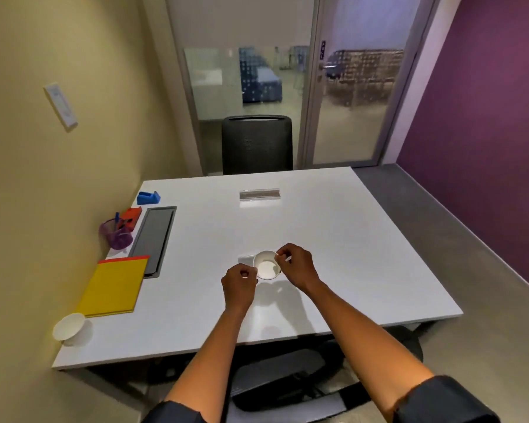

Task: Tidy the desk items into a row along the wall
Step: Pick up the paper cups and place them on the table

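1. Holding a small white paper cup [267,266] mid-worktop w/ both hands: right hand [297,267] pinches the far-right rim, fingers curled; left hand [239,283] is curled at the near-left side, touching the cup. Can't tell if the left truly grips or just steadies it.
2. Cup is upright, mouth up, long axis vertical, so no real pointing direction. Looks to sit on or just above the white worktop [318,233]; can't tell which.
3. Key relation: wall row is well to the left of the hands. Along the yellow wall [43,209] already: blue tape dispenser [148,198], red stapler-like item [130,217], purple mesh pen holder [116,235], yellow notepad w/ red edge [113,287], second white paper cup [69,328] at the near-left corner.
4. Left hand is nearer the wall; guess the cup goes left, prob. into a gap in the row.
5. Small clear item [246,257] just behind the cup, too blurred to ID.
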Demonstrator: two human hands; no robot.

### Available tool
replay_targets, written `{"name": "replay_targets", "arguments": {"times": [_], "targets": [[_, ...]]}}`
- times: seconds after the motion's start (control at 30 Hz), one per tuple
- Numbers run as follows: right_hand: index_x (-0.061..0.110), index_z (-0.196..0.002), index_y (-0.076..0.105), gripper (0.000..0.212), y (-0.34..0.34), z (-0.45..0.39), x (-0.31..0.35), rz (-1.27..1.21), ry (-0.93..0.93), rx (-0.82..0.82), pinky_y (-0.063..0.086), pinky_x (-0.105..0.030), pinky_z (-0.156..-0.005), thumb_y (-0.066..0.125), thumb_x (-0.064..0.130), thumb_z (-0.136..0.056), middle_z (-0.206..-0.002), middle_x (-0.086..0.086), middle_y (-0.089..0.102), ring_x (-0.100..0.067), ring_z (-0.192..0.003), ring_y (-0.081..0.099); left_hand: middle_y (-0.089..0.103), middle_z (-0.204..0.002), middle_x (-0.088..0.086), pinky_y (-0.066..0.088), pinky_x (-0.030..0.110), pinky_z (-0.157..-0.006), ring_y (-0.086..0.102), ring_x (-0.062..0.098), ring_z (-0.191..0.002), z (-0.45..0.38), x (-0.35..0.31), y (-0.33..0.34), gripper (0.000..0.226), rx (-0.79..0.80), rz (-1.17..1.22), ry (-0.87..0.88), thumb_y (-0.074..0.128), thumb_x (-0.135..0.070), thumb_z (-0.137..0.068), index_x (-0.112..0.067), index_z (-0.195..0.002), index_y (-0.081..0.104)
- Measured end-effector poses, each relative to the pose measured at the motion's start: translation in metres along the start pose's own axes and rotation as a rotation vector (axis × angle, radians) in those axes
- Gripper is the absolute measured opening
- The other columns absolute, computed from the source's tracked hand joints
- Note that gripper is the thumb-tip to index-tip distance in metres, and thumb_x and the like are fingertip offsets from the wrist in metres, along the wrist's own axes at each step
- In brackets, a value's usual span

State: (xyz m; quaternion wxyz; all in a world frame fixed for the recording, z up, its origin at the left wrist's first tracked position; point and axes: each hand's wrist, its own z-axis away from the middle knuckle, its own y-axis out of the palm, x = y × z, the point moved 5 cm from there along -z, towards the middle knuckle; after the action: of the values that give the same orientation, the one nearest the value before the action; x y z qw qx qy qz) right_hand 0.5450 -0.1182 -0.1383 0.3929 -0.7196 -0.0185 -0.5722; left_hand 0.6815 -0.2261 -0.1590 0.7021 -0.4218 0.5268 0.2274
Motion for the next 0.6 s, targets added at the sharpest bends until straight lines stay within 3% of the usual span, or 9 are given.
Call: {"name": "replay_targets", "arguments": {"times": [0.13, 0.23, 0.37, 0.5, 0.6], "targets": [[0.01, -0.092, 0.068, 0.009, -0.051, -0.04, -0.055, -0.006, 0.03, 0.009, 0.041, -0.019, -0.07, 0.061, 0.014, -0.087, -0.087, 0.001, 0.065, -0.012, -0.081, 0.059, 0.07, -0.081, 0.009, 0.044, 0.009, -0.05, 0.07, 0.021, -0.072, -0.006, -0.017, 0.082, 0.011, -0.02, 0.039, -0.052, 0.063, -0.012, -0.085, -0.006, -0.077, 0.066], [0.008, -0.091, 0.068, 0.01, -0.081, -0.062, -0.094, -0.007, 0.058, 0.031, 0.041, -0.02, -0.071, 0.061, 0.012, -0.086, -0.086, 0.001, 0.064, -0.013, -0.081, 0.059, 0.069, -0.083, 0.012, 0.045, 0.009, -0.05, 0.071, 0.024, -0.072, -0.009, -0.022, 0.136, 0.007, -0.018, 0.07, -0.103, 0.062, -0.007, -0.084, -0.003, -0.081, 0.066], [0.009, -0.089, 0.068, 0.011, -0.108, -0.086, -0.141, 0.025, 0.098, 0.073, 0.042, -0.018, -0.067, 0.058, 0.01, -0.085, -0.086, 0.001, 0.066, -0.014, -0.08, 0.059, 0.07, -0.083, 0.011, 0.051, 0.021, -0.062, 0.071, 0.021, -0.071, -0.01, -0.027, 0.189, 0.006, 0.006, 0.074, -0.172, 0.061, -0.006, -0.083, -0.005, -0.084, 0.067], [0.009, -0.089, 0.069, 0.01, -0.116, -0.107, -0.173, 0.038, 0.12, 0.108, 0.041, -0.008, -0.065, 0.06, 0.009, -0.085, -0.085, 0.002, 0.066, -0.013, -0.079, 0.06, 0.072, -0.079, 0.006, 0.057, 0.037, -0.075, 0.071, 0.021, -0.074, -0.021, -0.017, 0.226, 0.018, 0.007, 0.088, -0.245, 0.06, -0.008, -0.076, -0.024, -0.072, 0.065], [0.008, -0.089, 0.07, 0.012, -0.113, -0.12, -0.192, 0.017, 0.148, 0.1, 0.053, -0.023, -0.074, 0.06, 0.007, -0.083, -0.084, 0.001, 0.068, -0.016, -0.08, 0.062, 0.073, -0.079, 0.004, 0.057, 0.044, -0.081, 0.071, 0.023, -0.079, -0.038, 0.005, 0.248, 0.015, 0.007, 0.097, -0.314, 0.06, -0.015, -0.07, -0.026, -0.077, 0.067]]}}
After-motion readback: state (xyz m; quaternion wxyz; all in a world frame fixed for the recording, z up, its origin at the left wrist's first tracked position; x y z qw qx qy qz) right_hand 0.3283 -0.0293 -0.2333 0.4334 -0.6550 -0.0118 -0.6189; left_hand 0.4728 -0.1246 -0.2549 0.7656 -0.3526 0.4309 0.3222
